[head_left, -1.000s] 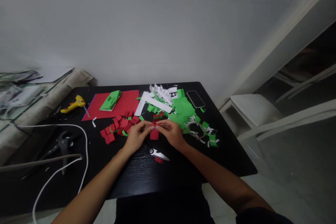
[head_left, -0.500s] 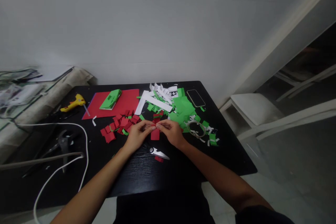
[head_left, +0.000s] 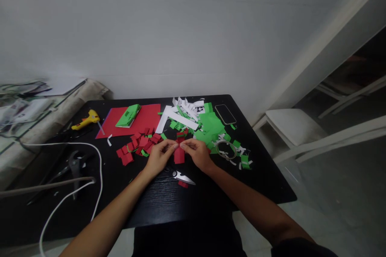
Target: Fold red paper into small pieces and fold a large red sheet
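Between my two hands is a red paper strip (head_left: pixel 179 156), its lower end hanging toward me. My left hand (head_left: pixel 161 154) pinches its left side between thumb and fingers. On the other side my right hand (head_left: pixel 197 152) is closed on the same strip with a pinch. Just below the hands lie scissors (head_left: pixel 183 177), blades pointing right, with small red scraps (head_left: pixel 182 184) beside them. A heap of folded red paper pieces (head_left: pixel 143 143) is left of my left hand. Green paper (head_left: pixel 211 125) lies beyond my right hand.
A yellow glue gun (head_left: pixel 87 120) and a red sheet (head_left: pixel 147 116) bearing a green paper stack (head_left: pixel 128 115) are at the back left. White strips (head_left: pixel 181 117), a phone (head_left: pixel 225 114) and a ring (head_left: pixel 226 149) lie right. A white cable (head_left: pixel 101 164) loops at left; a white chair (head_left: pixel 295 126) stands beside the table.
The red strip shows more of its length below my fingertips and looks creased down the middle. Both hands keep their pinch on it; the whole view has shifted slightly.
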`<state>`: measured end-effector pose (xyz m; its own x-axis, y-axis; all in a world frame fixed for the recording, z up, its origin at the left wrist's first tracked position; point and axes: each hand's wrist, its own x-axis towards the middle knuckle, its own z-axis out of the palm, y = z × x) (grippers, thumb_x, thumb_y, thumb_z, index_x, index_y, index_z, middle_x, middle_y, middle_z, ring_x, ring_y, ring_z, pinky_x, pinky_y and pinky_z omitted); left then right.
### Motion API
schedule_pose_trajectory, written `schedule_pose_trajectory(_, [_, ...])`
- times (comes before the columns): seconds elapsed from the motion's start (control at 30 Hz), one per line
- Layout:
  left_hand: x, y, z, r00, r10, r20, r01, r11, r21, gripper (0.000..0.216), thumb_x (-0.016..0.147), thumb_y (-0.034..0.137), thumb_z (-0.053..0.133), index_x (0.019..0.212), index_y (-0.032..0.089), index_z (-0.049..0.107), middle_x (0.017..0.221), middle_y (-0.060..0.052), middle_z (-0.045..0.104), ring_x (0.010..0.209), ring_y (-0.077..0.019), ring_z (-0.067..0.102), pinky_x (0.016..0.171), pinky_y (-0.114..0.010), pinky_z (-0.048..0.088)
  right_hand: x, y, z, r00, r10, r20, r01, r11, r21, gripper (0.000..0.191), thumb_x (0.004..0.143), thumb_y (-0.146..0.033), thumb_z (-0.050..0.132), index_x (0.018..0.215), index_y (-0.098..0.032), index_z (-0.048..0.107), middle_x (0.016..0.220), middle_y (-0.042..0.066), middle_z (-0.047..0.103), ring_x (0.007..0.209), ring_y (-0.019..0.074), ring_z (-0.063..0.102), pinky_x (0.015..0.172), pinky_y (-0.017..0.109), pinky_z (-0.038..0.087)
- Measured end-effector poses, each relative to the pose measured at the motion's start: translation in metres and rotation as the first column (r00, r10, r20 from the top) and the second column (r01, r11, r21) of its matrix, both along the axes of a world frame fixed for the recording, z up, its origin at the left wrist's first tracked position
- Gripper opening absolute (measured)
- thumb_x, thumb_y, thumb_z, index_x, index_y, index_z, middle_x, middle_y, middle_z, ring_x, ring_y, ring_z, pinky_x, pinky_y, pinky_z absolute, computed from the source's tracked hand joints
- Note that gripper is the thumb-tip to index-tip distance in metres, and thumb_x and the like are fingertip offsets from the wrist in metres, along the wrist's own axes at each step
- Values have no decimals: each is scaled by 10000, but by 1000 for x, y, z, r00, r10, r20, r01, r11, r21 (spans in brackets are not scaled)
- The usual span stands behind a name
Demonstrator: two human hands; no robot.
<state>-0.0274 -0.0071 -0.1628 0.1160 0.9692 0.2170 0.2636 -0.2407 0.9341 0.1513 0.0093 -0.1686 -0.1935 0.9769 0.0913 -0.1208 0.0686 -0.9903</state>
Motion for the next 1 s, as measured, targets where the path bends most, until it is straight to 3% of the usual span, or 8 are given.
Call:
schedule_pose_trajectory(0.37, [1, -4, 8, 986, -17, -165, 31, 996, 86, 252, 980, 389, 544, 912, 174, 658, 827, -13, 670, 757, -153, 606, 729, -252, 471, -3, 0, -3, 1000, 17, 5, -18, 1000, 13, 192, 786, -382, 735, 827, -197, 702, 835, 36, 746, 802, 193, 712, 800, 323, 570])
schedule_pose_trajectory(0.57, [-1, -3, 6, 982, 27, -185, -7, 994, 107, 272, 999, 400, 509, 947, 171, 644, 859, -27, 683, 785, -163, 624, 740, -263, 476, -1, 3, -4, 1000, 20, 5, -20, 1000, 0, 211, 756, -397, 761, 813, -202, 701, 821, 36, 751, 794, 200, 715, 812, 337, 576])
schedule_pose_trajectory(1.0, [0, -3, 7, 971, -12, -238, 33, 996, 84, 299, 985, 423, 515, 899, 169, 645, 793, -11, 656, 728, -152, 605, 703, -255, 476, -1, 0, -5, 998, 28, 52, -30, 999, 39, 197, 818, -397, 689, 790, -202, 695, 764, 15, 721, 733, 183, 684, 718, 291, 549])
